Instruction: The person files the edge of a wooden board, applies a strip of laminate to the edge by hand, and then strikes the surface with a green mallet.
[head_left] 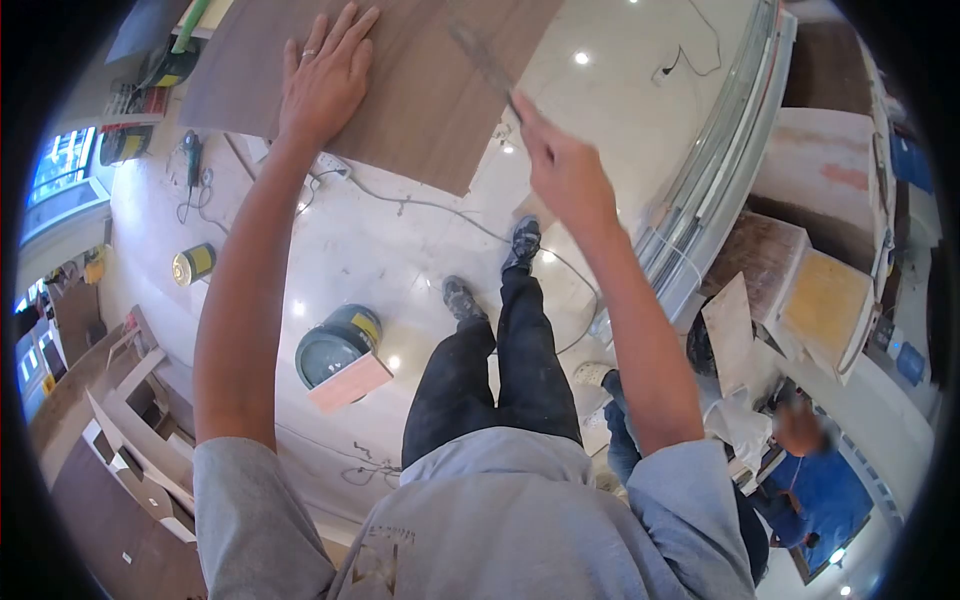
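My left hand (328, 85) lies flat on a brown wood-grain board (425, 115), fingers spread, a ring on one of them. The board reaches out of view at the top. Near its right edge, my right hand (565, 168) is closed around the handle of a flat file (480, 58). Motion blurs the file's long grey blade, which points up and to the left and overlaps the board in this view.
A cable (430, 203) runs over the floor by my feet. A dark bucket (335, 345) with a pinkish offcut (350, 384) stands below, a yellow can (193, 264) at left. Long metal profiles (715, 165) lie at right. Another person (800, 430) is at lower right.
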